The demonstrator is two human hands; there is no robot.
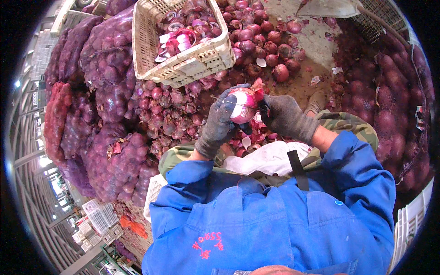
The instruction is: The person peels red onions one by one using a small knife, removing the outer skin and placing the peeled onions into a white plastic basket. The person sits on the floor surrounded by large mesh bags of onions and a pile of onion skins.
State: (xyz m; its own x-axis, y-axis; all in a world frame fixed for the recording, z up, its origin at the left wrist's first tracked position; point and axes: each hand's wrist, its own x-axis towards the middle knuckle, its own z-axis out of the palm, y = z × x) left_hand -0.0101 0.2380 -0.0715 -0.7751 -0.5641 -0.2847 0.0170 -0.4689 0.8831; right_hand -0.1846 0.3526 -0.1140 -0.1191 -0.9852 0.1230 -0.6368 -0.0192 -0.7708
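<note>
My left hand (218, 120), in a dirty grey work glove with a dark coated palm, holds a red onion (243, 112) in front of my lap. Part of the onion's skin is off and white flesh shows. Dry reddish skin (257, 86) still hangs at its upper right. My right hand (288, 117), gloved alike, is curled close against the onion's right side. A thin knife blade (230, 102), seen nearly edge-on, crosses the onion and runs back to the right fingers. Its handle is hidden inside that hand.
Ahead stands a cream plastic crate (192, 70) with onions and cut pieces. Loose red onions (172, 113) heap around it. Full mesh sacks (106, 86) rise on the left, more sacks (388, 113) on the right. A shovel (330, 8) lies at the upper right.
</note>
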